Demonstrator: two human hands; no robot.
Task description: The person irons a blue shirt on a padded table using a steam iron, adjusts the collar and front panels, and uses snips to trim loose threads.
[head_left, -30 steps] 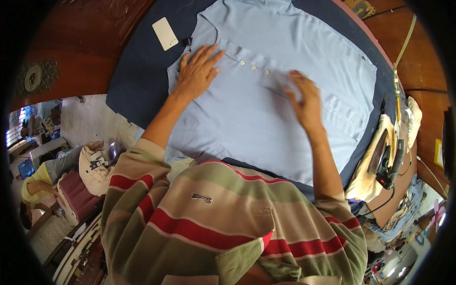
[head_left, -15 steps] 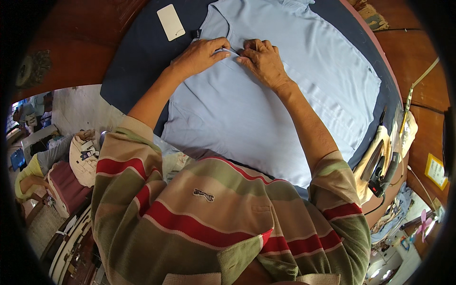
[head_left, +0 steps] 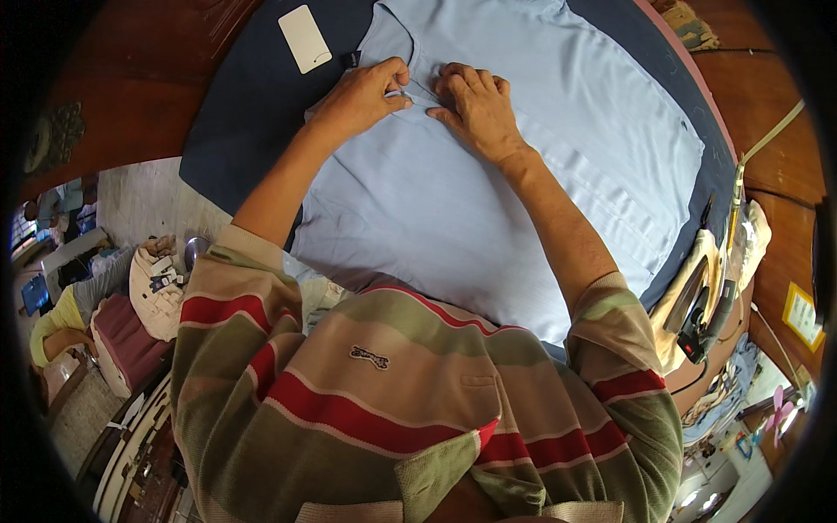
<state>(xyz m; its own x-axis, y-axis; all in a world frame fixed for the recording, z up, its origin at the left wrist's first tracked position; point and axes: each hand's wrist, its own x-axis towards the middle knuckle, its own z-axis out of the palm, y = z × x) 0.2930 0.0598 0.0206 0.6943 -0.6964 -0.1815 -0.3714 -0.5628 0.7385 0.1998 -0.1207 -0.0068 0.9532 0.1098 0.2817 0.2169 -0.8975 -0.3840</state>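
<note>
Pale-blue shirt (head_left: 453, 209) lay spread at upper centre

A white card tag (head_left: 305, 42) and small dark label (head_left: 352, 59) lay upper left. Thin, lightly creased fabric overlapped the navy tabletop (head_left: 240, 118). The left hand (head_left: 356, 98) and right hand (head_left: 484, 112) touched the shirt near its neckline; whether either grip was clamped, I couldn't tell. A black-handled iron (head_left: 696, 329) sat right.

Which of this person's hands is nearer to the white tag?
Left. The left hand is at the blue shirt, below and right of the white tag; the right hand is farther right, past the left hand.
</note>
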